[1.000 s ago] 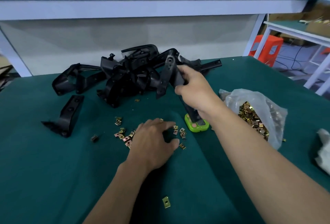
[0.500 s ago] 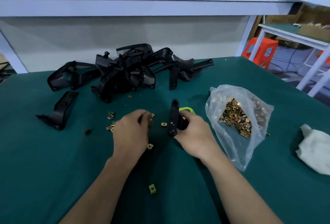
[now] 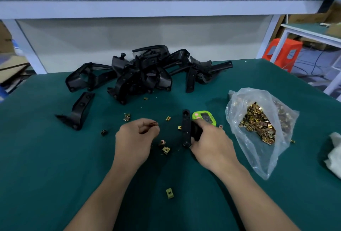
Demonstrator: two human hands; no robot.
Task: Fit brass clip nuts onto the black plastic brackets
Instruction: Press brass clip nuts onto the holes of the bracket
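Observation:
My right hand (image 3: 210, 144) grips a black plastic bracket (image 3: 186, 129) that stands on end over the green table. My left hand (image 3: 135, 138) is just to its left, with a brass clip nut (image 3: 153, 124) pinched at the fingertips. Several loose clip nuts (image 3: 164, 147) lie scattered on the cloth between and around the hands, and one clip nut (image 3: 169, 193) lies nearer me. A heap of black brackets (image 3: 144, 76) fills the back of the table, and a single bracket (image 3: 81, 110) lies apart at the left.
A clear plastic bag of brass clip nuts (image 3: 258, 125) lies open at the right. A green timer (image 3: 204, 118) sits behind my right hand. A white cloth (image 3: 334, 153) is at the right edge. A white shelf (image 3: 147, 0) overhangs the table's back.
My right hand has brought a bracket from the heap down to the table in front of me. My left hand has lifted off the scattered nuts with one nut pinched in its fingertips.

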